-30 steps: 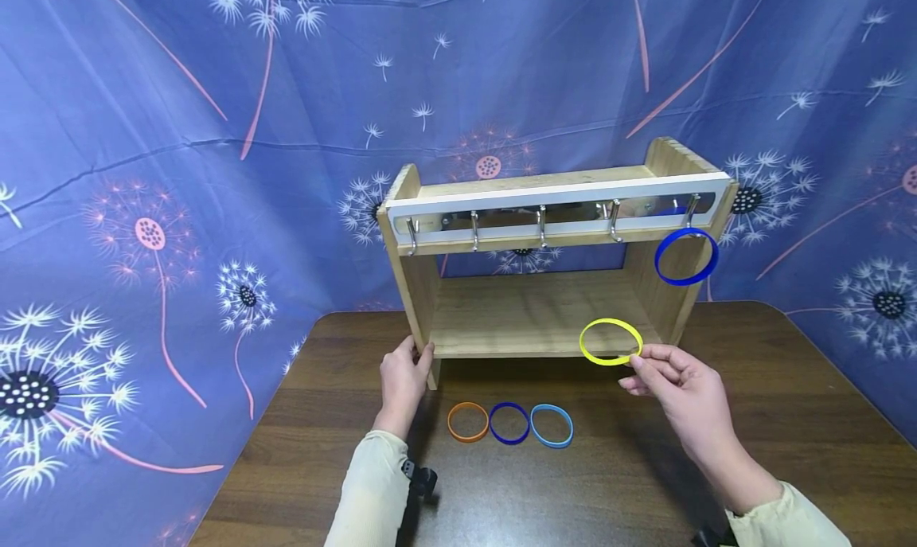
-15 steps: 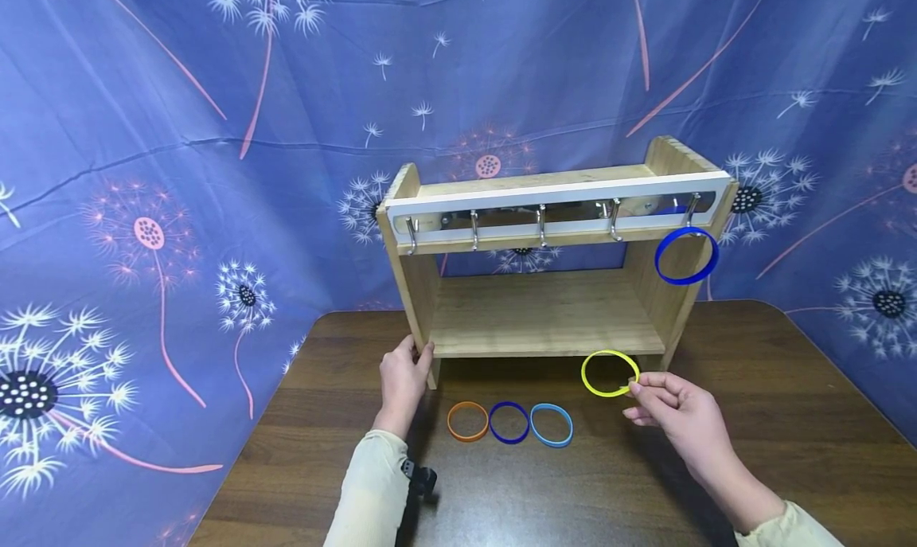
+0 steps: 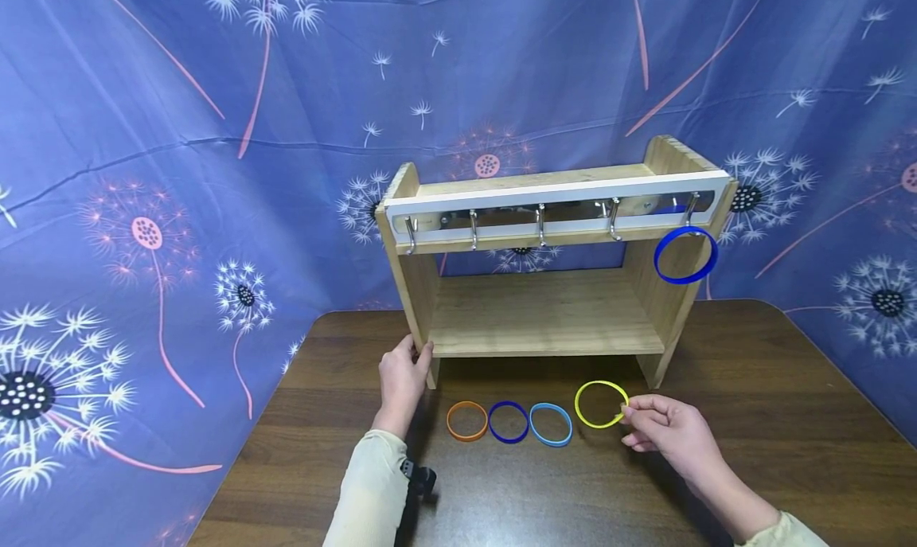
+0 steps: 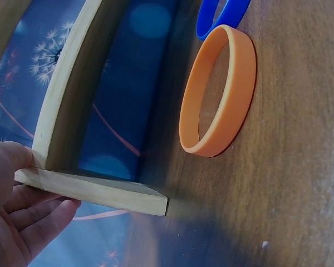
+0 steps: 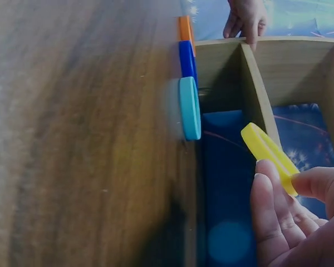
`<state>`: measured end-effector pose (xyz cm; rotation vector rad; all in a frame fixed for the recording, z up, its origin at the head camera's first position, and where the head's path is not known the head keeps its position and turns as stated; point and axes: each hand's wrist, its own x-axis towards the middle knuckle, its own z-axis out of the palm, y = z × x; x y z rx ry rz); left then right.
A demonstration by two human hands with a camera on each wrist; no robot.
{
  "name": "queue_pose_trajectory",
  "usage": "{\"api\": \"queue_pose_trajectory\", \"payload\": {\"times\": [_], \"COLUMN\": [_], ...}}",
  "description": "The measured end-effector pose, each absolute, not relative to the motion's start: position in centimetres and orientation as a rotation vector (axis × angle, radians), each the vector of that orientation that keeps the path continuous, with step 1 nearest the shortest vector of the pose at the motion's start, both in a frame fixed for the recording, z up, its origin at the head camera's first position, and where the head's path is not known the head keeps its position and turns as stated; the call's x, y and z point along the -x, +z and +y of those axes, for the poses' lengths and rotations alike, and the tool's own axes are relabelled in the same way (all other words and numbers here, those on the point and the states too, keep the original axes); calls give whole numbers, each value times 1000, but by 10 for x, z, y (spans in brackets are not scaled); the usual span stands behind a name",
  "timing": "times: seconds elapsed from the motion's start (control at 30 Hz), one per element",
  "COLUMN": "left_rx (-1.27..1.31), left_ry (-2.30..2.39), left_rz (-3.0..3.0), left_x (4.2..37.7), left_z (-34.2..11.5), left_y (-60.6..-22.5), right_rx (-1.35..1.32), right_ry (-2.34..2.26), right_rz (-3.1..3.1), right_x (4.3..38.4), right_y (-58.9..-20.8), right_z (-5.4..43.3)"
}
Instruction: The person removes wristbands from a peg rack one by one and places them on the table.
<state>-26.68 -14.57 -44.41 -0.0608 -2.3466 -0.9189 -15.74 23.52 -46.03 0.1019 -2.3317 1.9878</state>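
My right hand (image 3: pixel 669 435) pinches a yellow silicone wristband (image 5: pixel 267 154) between thumb and fingers, held above the table right of the other bands. A light blue wristband (image 5: pixel 189 108), a dark blue wristband (image 3: pixel 509 441) and an orange wristband (image 4: pixel 242 94) lie in a row before the wooden shelf (image 3: pixel 544 312). My left hand (image 3: pixel 401 380) holds the shelf's lower left side, thumb on the front edge, fingers behind the side panel (image 4: pixel 100 192). From the rightmost metal hook (image 3: pixel 691 209) hangs a blue wristband (image 3: pixel 684 280).
Several more metal hooks line the shelf's white-framed front rail (image 3: pixel 501 232), with no bands on them. The shelf stands toward the back of the brown wooden table (image 3: pixel 286 459). A blue dandelion-print cloth (image 3: pixel 301 236) hangs behind it.
My right hand has lowered the yellow wristband from in front of the shelf board toward the table, and slightly left, near the light blue band. My left hand has stayed on the shelf.
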Motion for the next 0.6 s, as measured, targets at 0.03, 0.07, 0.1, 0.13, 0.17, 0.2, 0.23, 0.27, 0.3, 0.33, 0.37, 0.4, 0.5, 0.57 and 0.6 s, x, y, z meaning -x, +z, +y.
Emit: {"api": "queue_pose_trajectory", "payload": {"times": [0.03, 0.07, 0.1, 0.13, 0.17, 0.2, 0.23, 0.27, 0.3, 0.33, 0.37, 0.4, 0.5, 0.57, 0.6], "left_rx": [58, 58, 60, 61, 65, 67, 68, 70, 70, 67, 66, 64, 57, 55, 55], "left_ry": [-921, -918, -919, -919, -917, -918, -917, -914, -913, -910, -908, -906, -903, -903, -903], "left_rz": [-2348, -2347, -2346, -2344, -2341, -2339, -2338, -2338, -2340, -2343, -2347, -2350, -2359, -2361, -2360], "left_x": [267, 267, 267, 266, 266, 266, 266, 266, 266, 266, 266, 266, 266, 266, 266], "left_z": [-145, -145, -145, -145, -145, -145, -145, -145, -145, -145, -145, -145, -146, -146, -146], "left_y": [-444, -444, -444, -444, -443, -443, -443, -443, -443, -442, -442, -442, -443, -443, -443], "right_rx": [-94, -85, -74, -67, -63, -64, -60, -53, -61, -65, -78, -77, -118, -140, -144], "right_ry": [1984, 1984, 1985, 1989, 1990, 1995, 2000, 2007, 2010, 2012, 2009, 2012, 2021, 2037, 2045], "right_rz": [-2344, -2354, -2364, -2374, -2387, -2402, -2417, -2431, -2448, -2465, -2483, -2496, -2530, -2541, -2546], "right_x": [157, 157, 157, 157, 157, 158, 157, 157, 157, 157, 157, 156, 157, 157, 158], "right_y": [-462, -463, -464, -465, -466, -467, -468, -469, -470, -471, -473, -473, -477, -479, -479], "right_z": [235, 235, 235, 234, 234, 235, 235, 235, 235, 235, 236, 236, 237, 238, 238]}}
